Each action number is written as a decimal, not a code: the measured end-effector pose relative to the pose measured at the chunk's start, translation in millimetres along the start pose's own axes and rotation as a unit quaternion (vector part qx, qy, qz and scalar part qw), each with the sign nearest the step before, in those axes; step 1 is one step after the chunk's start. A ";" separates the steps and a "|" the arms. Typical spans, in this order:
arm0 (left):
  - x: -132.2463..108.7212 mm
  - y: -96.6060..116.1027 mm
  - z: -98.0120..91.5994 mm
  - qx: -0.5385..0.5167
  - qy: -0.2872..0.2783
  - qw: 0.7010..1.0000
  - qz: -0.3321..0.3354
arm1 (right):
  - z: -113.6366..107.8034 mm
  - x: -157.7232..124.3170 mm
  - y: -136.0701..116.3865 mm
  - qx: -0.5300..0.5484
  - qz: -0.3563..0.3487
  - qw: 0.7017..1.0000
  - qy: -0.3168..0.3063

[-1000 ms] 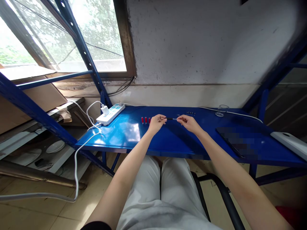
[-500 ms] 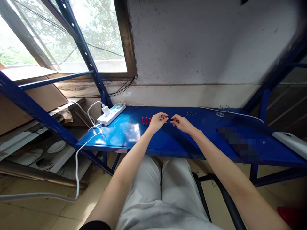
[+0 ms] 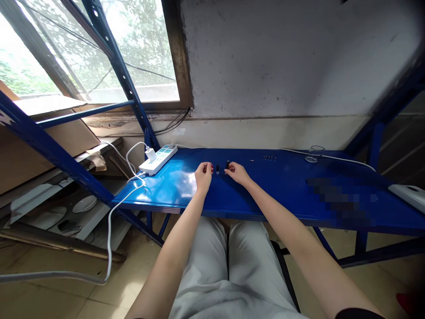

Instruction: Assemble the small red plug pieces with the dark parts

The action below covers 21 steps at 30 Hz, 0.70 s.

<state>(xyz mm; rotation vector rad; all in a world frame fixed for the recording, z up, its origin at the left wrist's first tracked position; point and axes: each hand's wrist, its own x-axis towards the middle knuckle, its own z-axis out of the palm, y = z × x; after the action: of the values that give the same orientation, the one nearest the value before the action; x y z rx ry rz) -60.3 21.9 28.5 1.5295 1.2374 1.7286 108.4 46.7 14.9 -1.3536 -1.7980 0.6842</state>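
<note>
My left hand [image 3: 203, 176] is closed, fingertips pressed together beside a small red cylinder [image 3: 211, 168] on the blue table; whether the fingers grip it is hidden. Earlier red cylinders there are now covered by this hand. Just right of it, a small black cylinder [image 3: 217, 169] with a pale lower end stands upright. My right hand [image 3: 237, 173] pinches another short black cylinder [image 3: 227, 164] between thumb and fingers, close to the tabletop. Farther back lie several tiny metal pieces [image 3: 269, 158] in a row, and a small thin piece [image 3: 251, 160] to their left.
A white power strip [image 3: 158, 160] with a plug and cables lies at the left of the blue table [image 3: 265, 195]. Toward the back right stands a clear glass [image 3: 314, 154]. A blurred dark object [image 3: 338, 199] and a white device [image 3: 408, 196] are at the right.
My hands have moved apart from a shared hold on a black piece. The left went left over the red cylinders. One black cylinder now stands between the hands; the right hand holds a black piece.
</note>
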 end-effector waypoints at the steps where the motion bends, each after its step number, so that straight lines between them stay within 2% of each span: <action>1: -2.2 -1.7 -1.4 0.004 0.006 1.000 -0.003 | 2.6 1.8 -0.9 -0.027 -0.003 1.000 0.004; 4: -7.5 -3.7 -4.3 0.014 0.018 1.000 -0.006 | 9.7 6.9 -1.6 -0.097 -0.003 0.995 0.011; 8: -10.3 -3.5 -5.6 0.030 0.007 1.000 -0.004 | 15.4 10.2 0.1 -0.154 0.000 0.988 -0.002; 15: -10.1 -4.7 -6.2 0.049 0.008 0.998 -0.025 | 14.3 7.5 -7.8 -0.201 0.037 0.978 -0.026; 18: -10.2 -4.4 -6.8 0.052 0.008 0.998 -0.030 | 4.6 1.9 -10.0 -0.210 0.049 0.976 -0.042; 21: -10.7 -4.6 -7.0 0.054 0.002 0.998 -0.026 | -21.2 -12.8 -5.8 -0.199 0.043 0.979 -0.028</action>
<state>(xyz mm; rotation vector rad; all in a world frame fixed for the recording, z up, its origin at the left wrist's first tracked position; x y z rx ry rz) -65.5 12.9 19.7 1.5422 1.3808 1.6564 124.6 32.1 28.1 -1.6955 -2.0042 0.4209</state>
